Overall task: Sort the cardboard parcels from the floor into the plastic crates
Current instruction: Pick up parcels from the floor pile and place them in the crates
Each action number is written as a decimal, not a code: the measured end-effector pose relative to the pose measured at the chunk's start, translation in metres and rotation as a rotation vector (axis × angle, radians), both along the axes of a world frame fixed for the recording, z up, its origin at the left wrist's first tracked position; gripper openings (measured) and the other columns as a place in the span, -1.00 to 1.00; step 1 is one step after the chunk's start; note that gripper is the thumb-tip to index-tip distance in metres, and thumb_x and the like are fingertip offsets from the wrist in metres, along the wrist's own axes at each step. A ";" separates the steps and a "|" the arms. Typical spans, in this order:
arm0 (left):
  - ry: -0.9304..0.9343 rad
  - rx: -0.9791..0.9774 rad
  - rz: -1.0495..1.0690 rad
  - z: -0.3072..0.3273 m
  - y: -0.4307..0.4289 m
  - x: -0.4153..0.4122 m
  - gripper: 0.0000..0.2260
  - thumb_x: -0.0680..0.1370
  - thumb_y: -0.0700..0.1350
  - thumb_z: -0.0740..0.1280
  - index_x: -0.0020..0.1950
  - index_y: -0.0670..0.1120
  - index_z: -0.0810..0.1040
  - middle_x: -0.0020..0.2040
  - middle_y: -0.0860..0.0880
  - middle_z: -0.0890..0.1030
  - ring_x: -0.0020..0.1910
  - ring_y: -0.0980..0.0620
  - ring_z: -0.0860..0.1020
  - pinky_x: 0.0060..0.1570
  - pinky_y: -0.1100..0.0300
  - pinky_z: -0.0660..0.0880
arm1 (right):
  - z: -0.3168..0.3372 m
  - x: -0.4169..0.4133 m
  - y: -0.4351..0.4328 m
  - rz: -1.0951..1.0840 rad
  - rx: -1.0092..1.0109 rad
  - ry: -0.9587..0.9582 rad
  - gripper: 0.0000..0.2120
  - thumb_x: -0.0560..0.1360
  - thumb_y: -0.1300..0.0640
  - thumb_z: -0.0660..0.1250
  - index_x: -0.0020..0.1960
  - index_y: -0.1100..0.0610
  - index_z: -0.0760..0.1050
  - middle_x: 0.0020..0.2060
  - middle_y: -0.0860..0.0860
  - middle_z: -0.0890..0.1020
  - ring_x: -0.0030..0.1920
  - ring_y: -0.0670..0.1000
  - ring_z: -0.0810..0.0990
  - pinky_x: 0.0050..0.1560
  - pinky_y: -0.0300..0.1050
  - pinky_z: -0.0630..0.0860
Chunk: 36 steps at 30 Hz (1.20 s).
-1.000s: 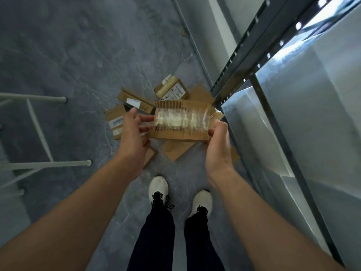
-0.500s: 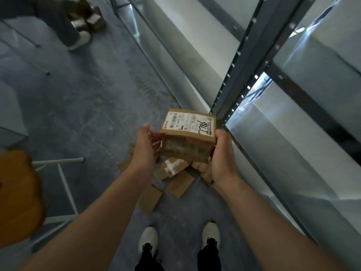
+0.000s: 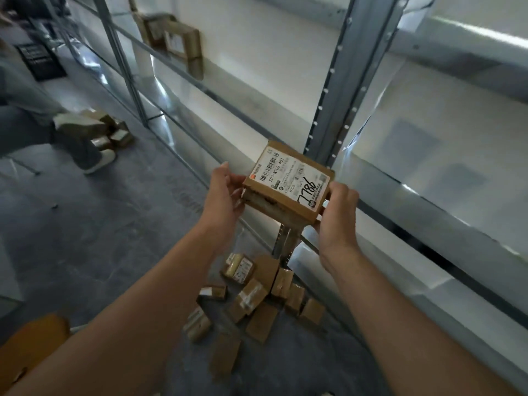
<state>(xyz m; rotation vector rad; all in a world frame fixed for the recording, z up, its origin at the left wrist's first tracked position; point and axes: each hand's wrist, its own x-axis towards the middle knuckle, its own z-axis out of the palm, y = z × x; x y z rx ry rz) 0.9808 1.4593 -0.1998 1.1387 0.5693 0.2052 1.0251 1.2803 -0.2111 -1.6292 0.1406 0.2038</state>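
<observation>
A small cardboard parcel with a white shipping label and the handwritten number 7786 is held up in front of the shelf post. My left hand grips its left side and my right hand grips its right side, label facing up. Several more cardboard parcels lie in a loose pile on the grey floor below my arms. Translucent plastic crates sit on the rack shelves to the right.
A grey metal rack upright stands just behind the parcel. Another person's legs and shoes are at the far left, with parcels by them. Brown boxes stand on an upper shelf. An orange seat is at the lower left.
I have lifted the parcel from low over the floor pile to shelf height and turned its label upward. My view has swung up from the floor toward the rack.
</observation>
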 end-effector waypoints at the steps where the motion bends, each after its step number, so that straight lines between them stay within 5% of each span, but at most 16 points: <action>1: -0.023 -0.002 -0.003 0.014 0.001 0.000 -0.59 0.67 0.17 0.09 -0.14 -0.07 0.53 -0.11 -0.03 0.63 -0.05 0.03 0.51 0.15 0.08 0.42 | 0.018 -0.003 -0.001 -0.010 0.014 -0.032 -0.67 0.76 -0.08 0.12 0.46 0.02 0.29 0.11 0.06 0.66 0.01 -0.01 0.74 -0.15 -0.25 0.67; 5: -0.114 -0.014 -0.029 0.076 -0.001 -0.002 -0.59 0.64 0.17 0.14 -0.12 -0.10 0.56 -0.05 -0.08 0.66 0.02 0.00 0.53 0.18 0.06 0.48 | 0.085 -0.011 -0.011 -0.028 0.037 -0.146 -0.47 0.64 -0.24 0.11 0.57 -0.12 0.33 0.21 0.11 0.65 0.06 0.01 0.74 -0.13 -0.17 0.69; 9: -0.200 0.007 -0.118 0.146 -0.028 -0.012 -0.51 0.58 0.27 0.14 0.01 -0.08 0.68 0.21 -0.14 0.55 0.27 -0.12 0.47 0.20 -0.14 0.58 | 0.148 -0.026 -0.034 -0.077 0.046 -0.202 -0.39 0.38 -0.43 0.12 0.23 -0.08 0.48 0.28 0.16 0.54 0.18 0.13 0.69 -0.04 0.08 0.78; 13: -0.300 0.034 -0.182 0.211 -0.069 -0.020 -0.46 0.61 0.30 0.07 0.21 0.01 0.69 0.23 -0.17 0.56 0.25 -0.17 0.54 0.14 -0.19 0.60 | 0.194 -0.044 -0.064 -0.097 0.061 -0.293 -0.67 0.57 -0.26 0.13 0.13 -0.03 0.37 0.20 0.17 0.55 0.10 0.09 0.72 -0.01 0.12 0.79; 15: -0.351 0.040 -0.208 0.239 -0.089 -0.024 -0.46 0.63 0.28 0.04 0.24 0.01 0.67 0.11 -0.15 0.60 0.18 -0.16 0.58 0.17 -0.17 0.57 | 0.215 -0.050 -0.081 -0.106 0.079 -0.325 -0.73 0.68 -0.15 0.10 0.17 0.02 0.39 0.13 0.18 0.67 0.03 0.08 0.77 -0.07 0.08 0.79; 20: -0.472 0.051 -0.289 0.290 -0.128 -0.027 -0.51 0.65 0.25 0.04 0.31 -0.01 0.57 0.15 -0.19 0.61 0.19 -0.15 0.59 0.17 -0.11 0.55 | 0.264 -0.069 -0.114 -0.185 0.062 -0.411 -0.39 0.53 -0.29 0.05 0.32 0.13 0.44 0.13 0.10 0.72 0.08 0.08 0.77 -0.06 0.00 0.78; 25: -0.565 0.044 -0.448 0.318 -0.153 -0.020 -0.45 0.66 0.20 0.03 0.26 -0.17 0.59 0.06 -0.14 0.67 0.22 -0.13 0.60 0.21 -0.06 0.52 | 0.298 -0.087 -0.134 -0.322 0.073 -0.507 -0.78 0.80 -0.08 0.06 0.39 -0.14 0.39 0.19 0.00 0.68 0.16 0.02 0.71 -0.09 -0.18 0.73; 32: -0.563 0.011 -0.740 0.334 -0.193 -0.027 -0.51 0.67 0.19 0.02 0.30 0.03 0.64 0.14 -0.11 0.66 0.20 -0.15 0.62 0.18 -0.10 0.59 | 0.325 -0.134 -0.157 -0.571 0.073 -0.538 -0.81 0.80 -0.11 0.09 0.17 -0.28 0.47 0.12 -0.13 0.71 0.08 -0.04 0.71 -0.03 -0.17 0.71; 36: -0.592 -0.041 -0.903 0.333 -0.226 -0.045 -0.52 0.67 0.19 0.00 0.36 0.05 0.60 0.28 -0.18 0.61 0.26 -0.20 0.59 0.22 -0.17 0.58 | 0.330 -0.170 -0.183 -0.680 -0.031 -0.581 -0.72 0.81 -0.12 0.03 0.09 -0.30 0.49 0.05 -0.26 0.71 -0.02 -0.17 0.72 -0.15 -0.35 0.61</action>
